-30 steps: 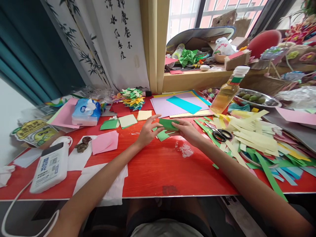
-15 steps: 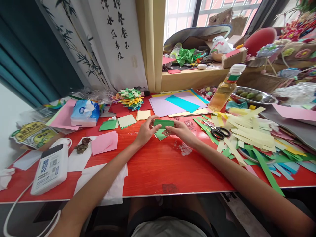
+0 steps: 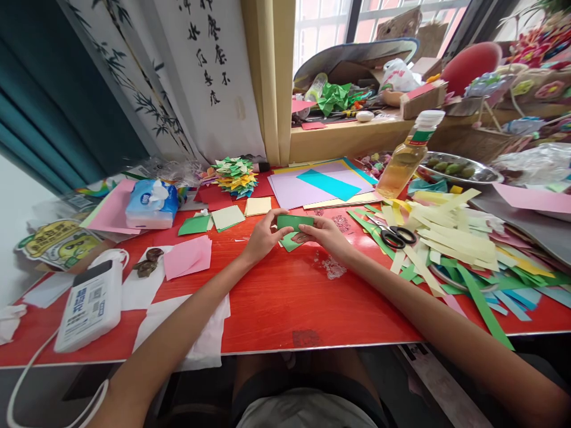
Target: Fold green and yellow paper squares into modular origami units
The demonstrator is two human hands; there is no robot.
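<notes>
My left hand (image 3: pixel 263 236) and my right hand (image 3: pixel 325 233) meet over the middle of the red table (image 3: pixel 276 303). Both pinch a folded dark green paper (image 3: pixel 294 222), one at each end, holding it just above the tabletop. A lighter green paper piece (image 3: pixel 289 242) lies under it between my hands. Black-handled scissors (image 3: pixel 392 236) rest to the right of my right hand.
Cut paper strips (image 3: pixel 450 244) pile up at the right. Purple and teal sheets (image 3: pixel 321 185), a bottle (image 3: pixel 408 157) and folded paper pieces (image 3: pixel 236 175) stand behind. A tissue pack (image 3: pixel 151 204), pink paper (image 3: pixel 187 257) and a white device (image 3: pixel 91 303) lie to the left.
The green paper looks narrower now, folded into a slimmer strip. My hands have stayed close together in the same spot, while the view shifted slightly.
</notes>
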